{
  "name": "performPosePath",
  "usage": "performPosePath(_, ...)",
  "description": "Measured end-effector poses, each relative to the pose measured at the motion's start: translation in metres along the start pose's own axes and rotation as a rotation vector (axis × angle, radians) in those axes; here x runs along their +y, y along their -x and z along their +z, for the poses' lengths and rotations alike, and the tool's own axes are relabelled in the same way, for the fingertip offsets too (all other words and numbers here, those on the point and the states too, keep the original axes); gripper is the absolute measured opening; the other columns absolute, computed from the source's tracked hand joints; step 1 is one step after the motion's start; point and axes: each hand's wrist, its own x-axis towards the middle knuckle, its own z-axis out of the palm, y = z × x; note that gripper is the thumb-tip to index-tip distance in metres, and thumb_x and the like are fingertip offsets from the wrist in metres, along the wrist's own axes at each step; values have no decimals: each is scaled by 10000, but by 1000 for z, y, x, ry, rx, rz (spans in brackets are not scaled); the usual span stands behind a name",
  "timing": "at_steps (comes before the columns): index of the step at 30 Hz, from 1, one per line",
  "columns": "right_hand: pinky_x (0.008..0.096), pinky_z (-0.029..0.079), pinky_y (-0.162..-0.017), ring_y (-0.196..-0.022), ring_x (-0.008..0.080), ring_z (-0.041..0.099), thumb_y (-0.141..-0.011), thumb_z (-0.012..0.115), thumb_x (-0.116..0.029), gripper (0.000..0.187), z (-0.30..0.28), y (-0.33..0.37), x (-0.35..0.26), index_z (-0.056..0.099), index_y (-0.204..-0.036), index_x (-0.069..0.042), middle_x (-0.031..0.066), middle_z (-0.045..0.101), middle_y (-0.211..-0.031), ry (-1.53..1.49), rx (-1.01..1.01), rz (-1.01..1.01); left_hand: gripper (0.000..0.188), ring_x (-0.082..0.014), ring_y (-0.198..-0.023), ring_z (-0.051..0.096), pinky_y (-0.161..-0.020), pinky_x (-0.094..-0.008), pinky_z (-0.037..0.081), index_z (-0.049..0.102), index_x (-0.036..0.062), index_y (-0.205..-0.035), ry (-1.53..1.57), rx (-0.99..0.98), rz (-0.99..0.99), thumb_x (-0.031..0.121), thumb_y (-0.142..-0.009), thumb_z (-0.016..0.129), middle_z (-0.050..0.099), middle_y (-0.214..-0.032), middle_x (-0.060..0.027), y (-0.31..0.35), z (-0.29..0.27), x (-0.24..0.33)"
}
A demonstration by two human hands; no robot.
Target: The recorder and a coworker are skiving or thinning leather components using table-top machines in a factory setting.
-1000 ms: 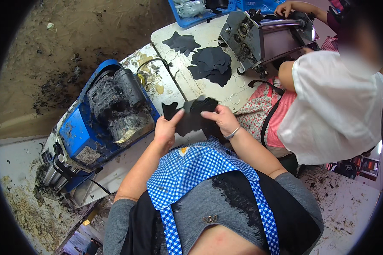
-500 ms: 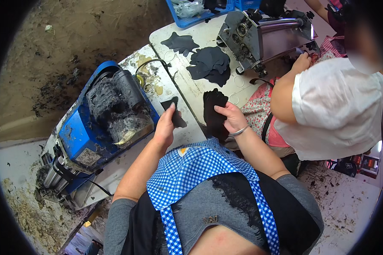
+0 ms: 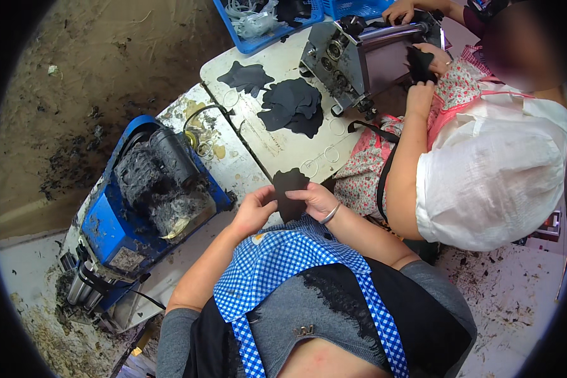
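Observation:
In front of my apron a flat, irregularly cut dark piece of leather-like material (image 3: 288, 189) is held upright between both hands. My right hand (image 3: 317, 201) pinches its right side, thumb across the near face. My left hand (image 3: 257, 211) closes on its left edge with thumb and fingertips; how many layers lie together cannot be told. Beyond, on the white table (image 3: 258, 135), lie a heap of similar black pieces (image 3: 293, 106) and one separate black piece (image 3: 244, 77). Thin pale rings (image 3: 309, 167) lie near my right hand.
To the left stands a blue machine (image 3: 116, 230) covered in dark fluffy shavings (image 3: 145, 165). A grey roller machine (image 3: 340, 60) stands at the far right, beside blue baskets (image 3: 246, 44). Close on my right a co-worker in a white head covering (image 3: 485, 170) handles a black piece (image 3: 420, 65).
My hands have come together; the separate piece in my left hand now meets the stack in my right. The view has shifted. The co-worker has leaned forward, hands now at the roller machine.

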Motion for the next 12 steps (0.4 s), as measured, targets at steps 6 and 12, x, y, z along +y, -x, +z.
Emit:
performPosePath(6,339,497,-845,-932,209,617,-779,629,17,336,-10,-10,-3,560,-1107,9,99,624,-1036,-22,54,-81,255,-103,-871,570,-767,-248,464,549,6,-1122,528,-10,-204,85,-880,553,618,-1027,-44,-8,-5,-1)
performPosePath(12,384,510,-848,-1015,286,606,-786,603,24,358,-16,-22,-50,552,-1140,1,151,612,-1096,128,76,-149,367,-115,-898,596,-782,-245,473,498,30,-1195,60,46,-30,172,-875,611,616,-1014,-54,-16,-9,-19)
